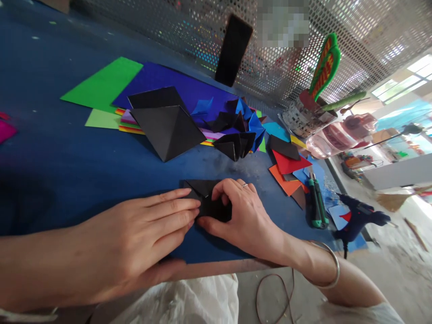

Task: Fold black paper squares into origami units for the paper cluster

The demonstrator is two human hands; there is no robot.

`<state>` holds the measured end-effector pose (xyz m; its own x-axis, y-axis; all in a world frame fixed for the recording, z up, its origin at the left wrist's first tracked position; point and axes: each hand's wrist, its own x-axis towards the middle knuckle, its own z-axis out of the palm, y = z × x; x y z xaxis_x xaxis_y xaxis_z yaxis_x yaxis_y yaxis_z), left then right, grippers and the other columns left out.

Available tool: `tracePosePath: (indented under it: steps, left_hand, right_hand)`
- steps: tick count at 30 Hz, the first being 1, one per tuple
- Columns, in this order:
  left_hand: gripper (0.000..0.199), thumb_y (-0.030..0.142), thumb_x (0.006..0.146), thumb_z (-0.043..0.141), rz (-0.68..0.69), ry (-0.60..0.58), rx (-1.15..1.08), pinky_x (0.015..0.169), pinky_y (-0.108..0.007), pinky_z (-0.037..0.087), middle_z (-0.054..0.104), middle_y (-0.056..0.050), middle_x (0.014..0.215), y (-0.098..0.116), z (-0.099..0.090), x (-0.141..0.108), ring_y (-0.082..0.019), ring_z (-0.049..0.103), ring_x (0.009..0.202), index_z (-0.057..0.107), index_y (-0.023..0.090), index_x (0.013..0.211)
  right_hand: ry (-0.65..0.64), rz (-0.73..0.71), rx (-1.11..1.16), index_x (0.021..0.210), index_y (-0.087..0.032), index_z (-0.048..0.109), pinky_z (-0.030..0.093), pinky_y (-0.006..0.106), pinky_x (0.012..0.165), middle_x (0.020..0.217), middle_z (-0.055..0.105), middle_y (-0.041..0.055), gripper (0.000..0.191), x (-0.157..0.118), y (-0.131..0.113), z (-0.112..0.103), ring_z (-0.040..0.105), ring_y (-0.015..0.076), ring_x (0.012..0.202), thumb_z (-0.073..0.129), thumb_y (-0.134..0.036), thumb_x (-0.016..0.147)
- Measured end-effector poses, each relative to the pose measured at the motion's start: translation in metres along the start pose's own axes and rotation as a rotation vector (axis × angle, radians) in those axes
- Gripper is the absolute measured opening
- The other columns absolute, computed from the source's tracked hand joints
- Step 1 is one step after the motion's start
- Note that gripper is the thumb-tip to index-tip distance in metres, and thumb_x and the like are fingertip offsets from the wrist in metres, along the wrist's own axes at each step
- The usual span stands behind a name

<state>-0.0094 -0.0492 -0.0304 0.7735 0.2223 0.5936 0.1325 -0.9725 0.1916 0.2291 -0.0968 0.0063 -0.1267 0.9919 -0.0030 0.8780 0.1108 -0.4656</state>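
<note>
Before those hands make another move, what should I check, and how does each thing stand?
1. Left hand touching the folded black paper: ok, on its left side.
2. Right hand at the paper: ok, on its right side.
3. Creases fully flat: cannot tell, the hands partly cover them.
4. Green-handled cutter clear of both hands: ok, lying off to the right.
5. Glue gun switched off: cannot tell.

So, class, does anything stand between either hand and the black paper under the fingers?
Nothing visible does. The left hand touches the black paper from its left, the right hand from its right. The cutter and glue gun lie apart, farther right.
</note>
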Motion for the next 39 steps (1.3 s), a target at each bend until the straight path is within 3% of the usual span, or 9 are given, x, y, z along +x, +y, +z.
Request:
tracePosePath:
  steps: [12,16,22,29,31,34,36,39]
  left_hand:
    - [0.036,0.045,0.118,0.055,0.040,0.001,-0.005,0.137,-0.033,0.041,0.089,-0.002,0.118,-0.007,0.001,0.001,-0.015,0.080,0.125,0.080,0.020,0.113]
    - [0.030,0.041,0.116,0.056,0.022,-0.004,-0.039,0.135,-0.037,0.045,0.088,-0.002,0.120,-0.008,0.001,-0.003,-0.018,0.080,0.124,0.079,0.022,0.117]
    - [0.025,0.036,0.113,0.061,0.014,-0.058,-0.055,0.138,-0.041,0.041,0.086,-0.005,0.128,-0.007,-0.003,-0.003,-0.023,0.078,0.127,0.078,0.019,0.121]
    - [0.025,0.031,0.116,0.054,0.047,-0.057,-0.020,0.140,-0.035,0.037,0.086,-0.002,0.125,-0.008,-0.004,-0.001,-0.016,0.076,0.131,0.076,0.021,0.120]
    - [0.027,0.037,0.117,0.055,0.009,-0.034,-0.046,0.141,-0.033,0.035,0.087,-0.001,0.124,-0.008,-0.004,-0.002,-0.016,0.076,0.131,0.077,0.021,0.119]
    - [0.029,0.042,0.116,0.057,-0.005,-0.010,-0.069,0.140,-0.032,0.035,0.088,0.000,0.120,-0.008,-0.002,-0.001,-0.016,0.078,0.126,0.078,0.022,0.118]
    - [0.029,0.039,0.116,0.056,0.028,-0.019,-0.049,0.140,-0.032,0.035,0.088,0.000,0.117,-0.009,-0.002,0.000,-0.016,0.079,0.125,0.078,0.022,0.118]
    - [0.032,0.039,0.117,0.054,0.020,-0.027,-0.028,0.139,-0.034,0.039,0.089,-0.001,0.116,-0.009,-0.003,0.000,-0.016,0.079,0.124,0.080,0.022,0.114]
  right_hand:
    - [-0.186,-0.015,0.184,0.102,-0.022,0.062,0.039,0.035,0.087,0.094,0.067,-0.0042,0.037,0.008,0.009,-0.021,0.063,0.0178,0.092,0.086,-0.007,0.079]
    - [-0.223,-0.066,0.211,0.104,-0.023,0.063,0.042,0.035,0.089,0.098,0.069,-0.0036,0.034,0.008,0.016,-0.027,0.065,0.0174,0.094,0.081,-0.003,0.082]
    - [-0.258,-0.124,0.214,0.107,-0.024,0.064,0.047,0.037,0.092,0.103,0.073,-0.0017,0.033,0.007,0.024,-0.031,0.067,0.0184,0.097,0.075,-0.003,0.085]
    - [-0.263,-0.160,0.224,0.109,-0.023,0.064,0.047,0.036,0.093,0.103,0.073,-0.0018,0.035,0.007,0.028,-0.034,0.067,0.0177,0.097,0.075,0.000,0.085]
    - [-0.242,-0.169,0.218,0.110,-0.022,0.066,0.047,0.036,0.092,0.102,0.073,-0.0021,0.034,0.005,0.027,-0.031,0.067,0.0173,0.095,0.077,-0.001,0.085]
    - [-0.106,-0.229,0.186,0.108,-0.022,0.070,0.047,0.035,0.088,0.098,0.075,-0.0016,0.025,0.000,0.025,-0.018,0.068,0.0166,0.091,0.074,-0.005,0.091]
    - [0.000,-0.365,0.141,0.111,-0.023,0.076,0.047,0.036,0.085,0.101,0.078,0.0008,0.022,-0.003,0.025,-0.007,0.068,0.0172,0.091,0.067,-0.007,0.098]
    - [0.109,-0.680,0.023,0.117,-0.023,0.081,0.049,0.038,0.083,0.110,0.082,0.0046,0.028,-0.005,0.031,0.004,0.070,0.0193,0.096,0.057,-0.013,0.108]
